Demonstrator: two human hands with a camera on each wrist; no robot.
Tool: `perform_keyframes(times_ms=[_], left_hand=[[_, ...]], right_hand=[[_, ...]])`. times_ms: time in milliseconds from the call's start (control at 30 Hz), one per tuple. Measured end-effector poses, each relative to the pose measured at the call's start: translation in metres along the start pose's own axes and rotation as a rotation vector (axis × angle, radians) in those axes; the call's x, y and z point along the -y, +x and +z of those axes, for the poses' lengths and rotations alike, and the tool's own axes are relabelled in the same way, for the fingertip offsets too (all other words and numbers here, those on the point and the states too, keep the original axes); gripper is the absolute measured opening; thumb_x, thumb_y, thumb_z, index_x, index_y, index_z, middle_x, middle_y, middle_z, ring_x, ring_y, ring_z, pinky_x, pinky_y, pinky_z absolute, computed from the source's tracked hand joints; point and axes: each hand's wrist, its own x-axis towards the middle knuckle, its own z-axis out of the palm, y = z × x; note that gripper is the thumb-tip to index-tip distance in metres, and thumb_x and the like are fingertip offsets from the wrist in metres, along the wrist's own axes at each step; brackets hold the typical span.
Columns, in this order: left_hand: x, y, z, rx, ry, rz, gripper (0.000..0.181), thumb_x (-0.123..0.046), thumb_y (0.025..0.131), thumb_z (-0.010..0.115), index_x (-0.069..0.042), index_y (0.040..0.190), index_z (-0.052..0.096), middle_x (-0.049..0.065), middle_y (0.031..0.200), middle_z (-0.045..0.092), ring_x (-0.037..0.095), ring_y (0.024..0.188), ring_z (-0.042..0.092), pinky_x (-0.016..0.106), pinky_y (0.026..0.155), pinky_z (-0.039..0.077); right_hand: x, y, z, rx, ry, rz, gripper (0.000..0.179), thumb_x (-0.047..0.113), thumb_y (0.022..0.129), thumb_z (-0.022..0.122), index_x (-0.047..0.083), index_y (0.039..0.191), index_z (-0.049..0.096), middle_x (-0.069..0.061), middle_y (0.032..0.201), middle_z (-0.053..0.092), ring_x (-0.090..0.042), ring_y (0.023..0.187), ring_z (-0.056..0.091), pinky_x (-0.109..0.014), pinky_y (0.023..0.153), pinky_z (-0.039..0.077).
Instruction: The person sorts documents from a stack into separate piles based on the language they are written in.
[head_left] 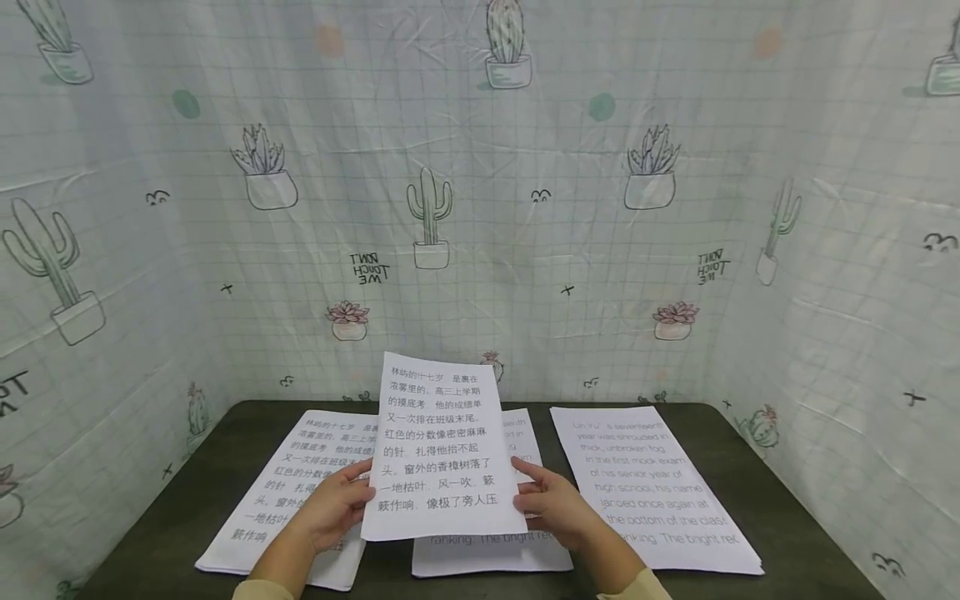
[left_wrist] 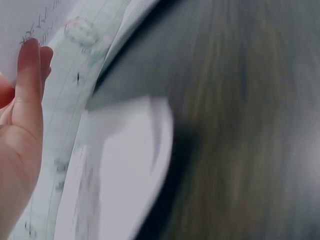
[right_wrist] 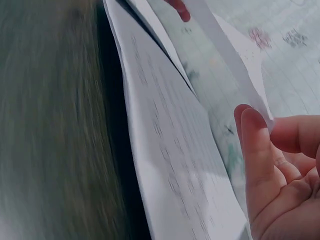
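Note:
A white sheet of paper (head_left: 442, 450) printed with Chinese characters is held up at the middle, its text facing me. My left hand (head_left: 333, 504) pinches its left edge low down. On the opposite edge, my right hand (head_left: 555, 504) grips the sheet between thumb and fingers; the right wrist view shows the pinch at the paper's edge. Behind and below the sheet lies a middle paper stack (head_left: 491, 562) with English print, partly hidden. Beneath my left forearm is a left paper stack (head_left: 277, 492) with the same Chinese text.
To the right lies another paper stack (head_left: 652, 492) with English text. All the stacks rest on a dark table (head_left: 172, 479). A pale curtain (head_left: 480, 225) with cactus drawings hangs behind the table and along both sides.

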Motion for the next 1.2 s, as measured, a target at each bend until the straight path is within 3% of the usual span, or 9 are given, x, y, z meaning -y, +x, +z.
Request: perform_keyframes(times_ms=[233, 500, 600, 833, 1200], left_hand=[[-0.001, -0.023, -0.041, -0.017, 0.005, 0.000, 0.071, -0.004, 0.096, 0.049, 0.010, 0.152, 0.008, -0.003, 0.114, 0.070, 0.009, 0.098, 0.069, 0.025, 0.083, 0.057], [0.000, -0.046, -0.077, -0.098, 0.008, -0.040, 0.069, -0.004, 0.099, 0.048, 0.008, 0.153, 0.007, -0.010, 0.104, 0.071, 0.008, 0.094, 0.069, 0.029, 0.079, 0.059], [0.002, -0.052, -0.085, -0.154, 0.027, -0.059, 0.066, -0.002, 0.099, 0.047, 0.009, 0.152, 0.010, -0.008, 0.103, 0.071, 0.010, 0.093, 0.069, 0.030, 0.078, 0.059], [-0.001, -0.057, -0.095, -0.375, 0.139, -0.137, 0.059, -0.002, 0.098, 0.048, 0.010, 0.150, 0.023, 0.003, 0.106, 0.070, 0.015, 0.089, 0.068, 0.035, 0.075, 0.059], [-0.006, -0.067, -0.117, -0.409, 0.225, -0.172, 0.059, -0.005, 0.098, 0.050, 0.013, 0.148, 0.024, 0.002, 0.100, 0.072, 0.016, 0.084, 0.069, 0.036, 0.071, 0.060]], right_hand=[[0.003, 0.013, 0.042, 0.031, 0.015, 0.023, 0.075, -0.002, 0.083, 0.064, 0.003, 0.151, 0.033, -0.002, 0.097, 0.055, -0.013, 0.081, 0.056, -0.027, 0.063, 0.054], [0.005, 0.024, 0.088, 0.044, 0.006, 0.020, 0.072, -0.004, 0.082, 0.062, 0.004, 0.149, 0.038, -0.006, 0.096, 0.057, -0.016, 0.079, 0.058, -0.029, 0.062, 0.056], [0.004, 0.026, 0.101, 0.047, 0.008, 0.020, 0.072, -0.007, 0.080, 0.062, 0.003, 0.148, 0.040, -0.007, 0.095, 0.058, -0.015, 0.077, 0.058, -0.028, 0.060, 0.056], [0.005, 0.031, 0.123, 0.055, 0.018, 0.030, 0.072, -0.010, 0.079, 0.062, 0.004, 0.147, 0.042, -0.009, 0.096, 0.060, -0.016, 0.075, 0.061, -0.028, 0.058, 0.057], [0.008, 0.035, 0.152, 0.052, 0.041, 0.021, 0.073, -0.013, 0.077, 0.059, 0.002, 0.146, 0.043, -0.010, 0.093, 0.062, -0.017, 0.075, 0.062, -0.026, 0.056, 0.057]])
